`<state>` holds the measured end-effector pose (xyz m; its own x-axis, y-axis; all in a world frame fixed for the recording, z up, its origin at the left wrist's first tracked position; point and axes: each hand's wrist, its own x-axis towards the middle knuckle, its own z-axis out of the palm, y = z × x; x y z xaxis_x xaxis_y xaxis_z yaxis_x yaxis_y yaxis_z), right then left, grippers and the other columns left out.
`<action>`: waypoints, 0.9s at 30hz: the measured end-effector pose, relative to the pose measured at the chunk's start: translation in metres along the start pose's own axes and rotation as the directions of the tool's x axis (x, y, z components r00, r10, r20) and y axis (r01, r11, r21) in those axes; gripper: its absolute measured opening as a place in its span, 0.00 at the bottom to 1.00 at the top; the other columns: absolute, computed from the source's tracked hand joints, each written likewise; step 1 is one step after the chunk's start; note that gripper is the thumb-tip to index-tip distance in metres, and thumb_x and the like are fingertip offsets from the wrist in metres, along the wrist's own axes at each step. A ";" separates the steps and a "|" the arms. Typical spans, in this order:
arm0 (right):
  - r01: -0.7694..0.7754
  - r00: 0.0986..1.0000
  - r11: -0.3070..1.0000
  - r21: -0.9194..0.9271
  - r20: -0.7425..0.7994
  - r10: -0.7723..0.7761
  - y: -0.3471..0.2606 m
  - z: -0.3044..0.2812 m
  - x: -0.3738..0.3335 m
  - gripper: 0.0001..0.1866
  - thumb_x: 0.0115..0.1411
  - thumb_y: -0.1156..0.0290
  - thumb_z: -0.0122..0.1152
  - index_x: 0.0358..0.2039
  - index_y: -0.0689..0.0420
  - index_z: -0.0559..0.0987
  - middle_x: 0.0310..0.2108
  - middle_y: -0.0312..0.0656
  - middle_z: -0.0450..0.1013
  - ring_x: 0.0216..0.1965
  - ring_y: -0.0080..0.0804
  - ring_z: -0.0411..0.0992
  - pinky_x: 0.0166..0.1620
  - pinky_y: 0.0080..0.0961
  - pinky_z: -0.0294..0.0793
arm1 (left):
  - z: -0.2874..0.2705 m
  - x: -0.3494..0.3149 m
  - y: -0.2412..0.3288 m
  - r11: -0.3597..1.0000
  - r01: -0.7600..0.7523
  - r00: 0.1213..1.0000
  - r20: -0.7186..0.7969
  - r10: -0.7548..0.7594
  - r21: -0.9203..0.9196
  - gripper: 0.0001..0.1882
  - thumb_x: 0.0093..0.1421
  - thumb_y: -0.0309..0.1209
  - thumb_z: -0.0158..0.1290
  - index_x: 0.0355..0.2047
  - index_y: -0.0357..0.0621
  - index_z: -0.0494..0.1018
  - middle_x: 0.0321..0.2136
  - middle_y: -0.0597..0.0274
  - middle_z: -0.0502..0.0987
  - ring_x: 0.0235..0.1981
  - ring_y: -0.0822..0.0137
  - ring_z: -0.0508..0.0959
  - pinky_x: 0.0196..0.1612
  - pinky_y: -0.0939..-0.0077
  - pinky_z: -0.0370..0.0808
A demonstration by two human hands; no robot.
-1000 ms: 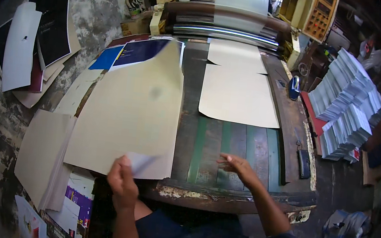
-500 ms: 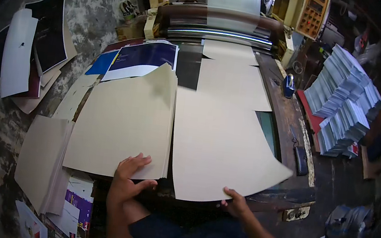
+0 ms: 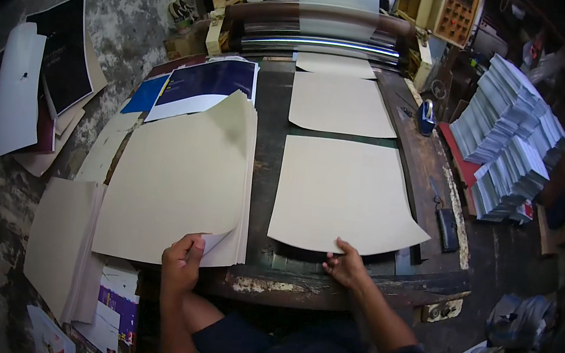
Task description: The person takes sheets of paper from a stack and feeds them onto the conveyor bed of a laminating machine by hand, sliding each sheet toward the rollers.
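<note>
My left hand (image 3: 181, 261) is closed on the near edge of the top sheet of a stack of cream paper (image 3: 163, 187), and the sheet's near right corner curls up beside my fingers. On the right, a separate cream sheet (image 3: 343, 190) lies over the dark feed table, its near right corner bent upward. My right hand (image 3: 349, 266) pinches its near edge, thumb on top and fingers below. Beyond it lies another cream sheet (image 3: 343, 104), with a gap between them. A third sheet (image 3: 333, 64) reaches the machine's rollers (image 3: 325, 47).
Blue and purple printed sheets (image 3: 209, 84) lie behind the stack. More cream paper (image 3: 57, 241) leans at the lower left. On the right are a blue tape dispenser (image 3: 427, 118), a dark case (image 3: 447, 230) and tall piles of white paper (image 3: 504, 125). A button panel (image 3: 457, 15) stands beside the rollers.
My right hand has pushed its sheet forward, away from me, and the sheets ahead have moved toward the rollers. My left hand, earlier spread on the stack, has closed and lifted the top sheet's corner.
</note>
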<state>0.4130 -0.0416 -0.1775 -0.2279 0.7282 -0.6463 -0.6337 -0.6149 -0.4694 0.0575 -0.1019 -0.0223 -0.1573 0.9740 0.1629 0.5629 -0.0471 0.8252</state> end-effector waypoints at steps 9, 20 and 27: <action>0.127 0.992 0.991 0.035 0.011 -0.128 -0.037 0.000 0.073 0.23 0.62 0.47 0.50 0.38 0.58 0.68 0.21 0.36 0.68 0.17 0.24 0.63 0.37 0.33 0.73 | 0.032 -0.018 0.014 0.945 -0.159 0.928 -0.284 0.242 0.285 0.13 0.63 0.35 0.50 0.35 0.36 0.76 0.30 0.48 0.79 0.35 0.46 0.77 0.48 0.64 0.71; 0.277 0.960 0.954 0.116 -0.083 -0.269 -0.059 0.004 0.122 0.28 0.64 0.46 0.45 0.52 0.56 0.62 0.38 0.46 0.70 0.28 0.30 0.66 0.41 0.38 0.74 | 0.003 -0.008 0.021 0.691 -0.136 0.832 -0.461 -0.310 -0.710 0.27 0.67 0.46 0.45 0.48 0.28 0.70 0.47 0.52 0.73 0.48 0.62 0.72 0.56 0.67 0.65; 0.209 0.726 0.974 -0.087 0.681 -0.095 -0.048 0.069 -0.016 0.38 0.61 0.44 0.51 0.61 0.59 0.57 0.49 0.50 0.68 0.43 0.37 0.70 0.46 0.41 0.73 | 0.026 -0.034 0.035 0.967 -0.252 0.959 -0.148 0.243 -0.045 0.16 0.67 0.38 0.45 0.31 0.40 0.76 0.32 0.53 0.80 0.46 0.56 0.77 0.58 0.56 0.62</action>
<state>0.3965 -0.0029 -0.1027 -0.6083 0.7936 -0.0150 -0.6007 -0.4727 -0.6448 0.1042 -0.1309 -0.0132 -0.1335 0.8896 0.4368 0.5471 -0.3013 0.7810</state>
